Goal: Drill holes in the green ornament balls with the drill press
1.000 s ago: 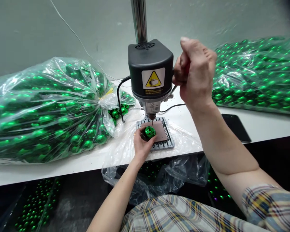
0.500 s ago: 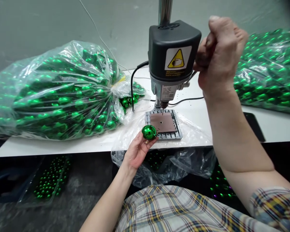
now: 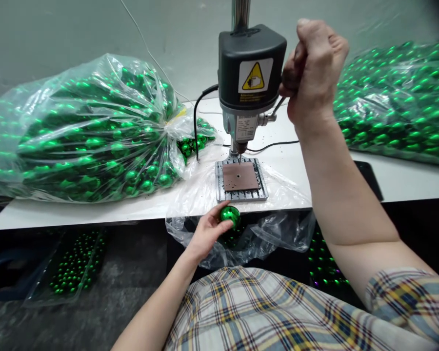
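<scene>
One glossy green metallic ball (image 3: 229, 217) is pinched between thumb and fingers of the left hand (image 3: 207, 234), just in front of the edge of the white flat tabletop (image 3: 106, 214) and apart from the brown square pad (image 3: 245, 183). The right hand (image 3: 316, 73) is closed around the grip end of the thin metal lever (image 3: 279, 105) of the black-and-grey drill press (image 3: 252, 56), whose slender metal bit (image 3: 240, 158) stands above the pad. Dark specks on the pad and on the grey slotted metal base (image 3: 219, 183) suggest that some boring is done; whether the held ball has been bored cannot be told. Nor can finished balls be told from unfinished, so the share left is uncertain.

Counts: one ball in the hand; one press, one lever, one bit, one pad with one visible hole, one base; two large clear plastic bags of green balls on the tabletop, left (image 3: 95, 136) and right (image 3: 398, 107); two further groups of green balls below it, one in a clear plastic container (image 3: 73, 263); one black flat rectangular object (image 3: 369, 178). Balls within the bags and lower groups are too many and too overlapped to count.
</scene>
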